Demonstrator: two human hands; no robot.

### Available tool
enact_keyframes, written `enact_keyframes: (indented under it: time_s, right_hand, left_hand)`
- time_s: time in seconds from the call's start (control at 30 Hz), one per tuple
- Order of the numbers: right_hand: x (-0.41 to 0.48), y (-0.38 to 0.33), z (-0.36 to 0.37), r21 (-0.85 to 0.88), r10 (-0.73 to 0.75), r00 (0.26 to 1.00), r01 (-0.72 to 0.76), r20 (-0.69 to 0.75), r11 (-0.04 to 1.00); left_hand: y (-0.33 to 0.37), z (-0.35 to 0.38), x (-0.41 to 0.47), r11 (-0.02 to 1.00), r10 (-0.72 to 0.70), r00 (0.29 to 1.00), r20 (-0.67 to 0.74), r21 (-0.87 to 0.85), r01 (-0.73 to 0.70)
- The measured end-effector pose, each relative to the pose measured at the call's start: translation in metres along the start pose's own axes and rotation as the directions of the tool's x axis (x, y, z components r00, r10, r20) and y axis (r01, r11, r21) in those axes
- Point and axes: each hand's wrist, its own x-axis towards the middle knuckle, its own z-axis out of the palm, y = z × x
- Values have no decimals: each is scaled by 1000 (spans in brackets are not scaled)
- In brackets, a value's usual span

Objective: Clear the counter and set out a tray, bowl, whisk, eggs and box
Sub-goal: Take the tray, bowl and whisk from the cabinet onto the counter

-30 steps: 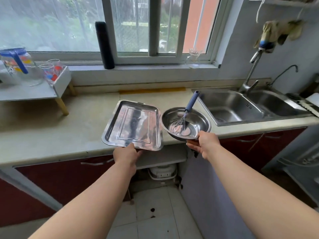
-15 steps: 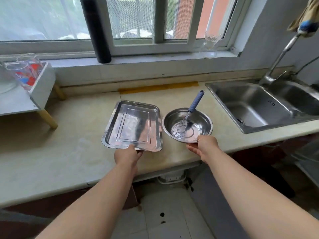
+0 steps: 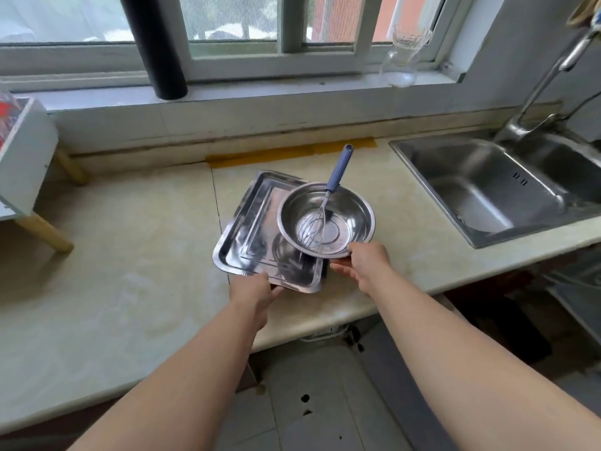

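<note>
The left hand [image 3: 252, 292] has its grip closed on the near rim of the tray [image 3: 257, 229], thumb on top and fingers tucked beneath. The right hand [image 3: 361, 263] grips the near edge of the bowl [image 3: 354, 219], its fingers curled under the rim.

The bowl overlaps the tray's right half, its rim above the tray's far right corner; whether it rests on the tray or is held just above it cannot be told. Its round shape reflects in the tray's floor. Inside the bowl lies a whisk [image 3: 327, 206], wire end on the bowl's bottom and blue handle leaning out over the far rim. The tray holds nothing else.

Tray and bowl sit over the beige worktop [image 3: 130, 242], near its front edge, left of the sink [image 3: 487, 187], whose basin is bare.

Both forearms reach forward from the bottom of the view, roughly parallel, wrists straight, the hands close together with knuckles up.
</note>
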Motion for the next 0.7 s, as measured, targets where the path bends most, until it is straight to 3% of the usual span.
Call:
enact_keyframes:
  time_s: [0.1,0.27,0.5,0.7]
  right_hand:
    - [11,4,8,-31,-18,1000,17,-24,999]
    - [20,6,19,-91,-29,1000,28,-11,996]
    - [22,20,32,-122,-24,1000,24,6,992]
    - [10,27,22,-69,5,1000,-4,18,998]
  left_hand:
    - [3,6,2,1000,22,998,53,-6,-22]
    - [6,9,19,997,-82,994,74,17,81]
    - [12,11,16,992,-108,994,-23,57,109]
    - [9,3,2,987,-33,998,-51,154,41]
